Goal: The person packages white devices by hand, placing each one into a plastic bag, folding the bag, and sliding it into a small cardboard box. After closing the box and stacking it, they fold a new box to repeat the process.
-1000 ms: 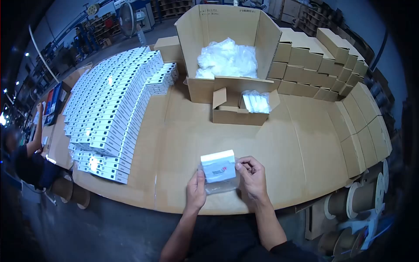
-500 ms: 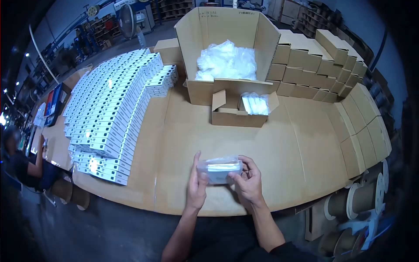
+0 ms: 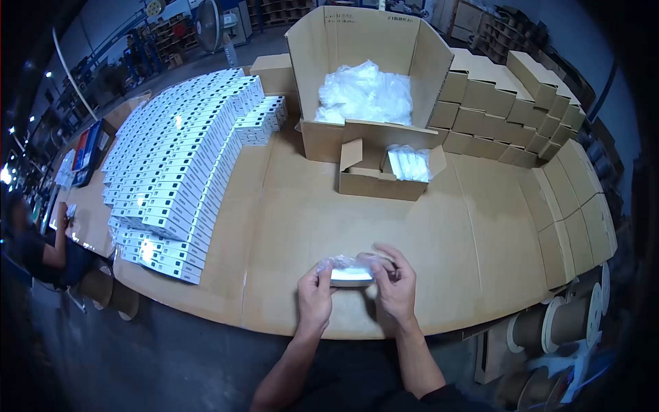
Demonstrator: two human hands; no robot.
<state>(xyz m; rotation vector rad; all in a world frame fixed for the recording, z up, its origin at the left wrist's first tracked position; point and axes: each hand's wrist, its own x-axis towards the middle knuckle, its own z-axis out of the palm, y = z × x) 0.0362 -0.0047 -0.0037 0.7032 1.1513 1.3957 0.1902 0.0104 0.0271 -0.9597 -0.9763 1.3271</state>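
Note:
Above the front part of the cardboard-covered table, a small white packet in clear plastic [image 3: 351, 276] is held between both hands. My left hand [image 3: 316, 296] grips its left end, thumb on top. My right hand [image 3: 395, 283] pinches the plastic at the right end with thumb and finger, its other fingers raised. Farther back stands a small open carton [image 3: 381, 187] with several wrapped white packets [image 3: 409, 163] in its right part. Behind it, a large open carton [image 3: 371, 41] holds a heap of clear plastic bags [image 3: 365, 95].
Stacked white boxes [image 3: 171, 165] cover the table's left side. Brown cartons [image 3: 487, 99] are piled at the back right, with more [image 3: 576, 213] along the right edge. A co-worker [image 3: 41, 247] sits at far left. Spools [image 3: 573, 316] stand below the right edge.
The packet has tipped so its narrow side shows, and the plastic is bunched on top. My left hand has closed on its left end. The view has shifted slightly.

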